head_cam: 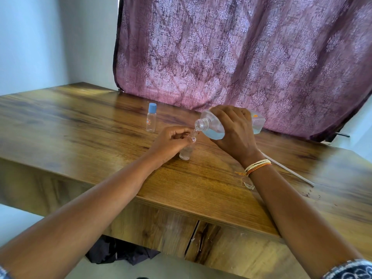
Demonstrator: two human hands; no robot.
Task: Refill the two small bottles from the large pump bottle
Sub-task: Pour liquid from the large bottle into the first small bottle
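Right hand (233,129) tips large bottle (213,125); left hand (171,141) steadies small bottle (186,153).

Small bottles, two counted: one capped small bottle (151,120) with a blue cap, standing upright on the bench (84,125), and one open small bottle (186,151), partly hidden by fingers. Large bottle (217,125), one counted, clear, tipped on its side, its neck open and no pump fitted. Blue caps, one counted. Hands, two counted: left hand (171,142) and right hand (235,131). Thread wristbands (257,165), one cluster counted on the right wrist; strands too fine to be numbered. White stick (289,171), one counted, lying on the bench. Bench, one counted, wood-grained. Curtain (241,53), one counted, purple and patterned.
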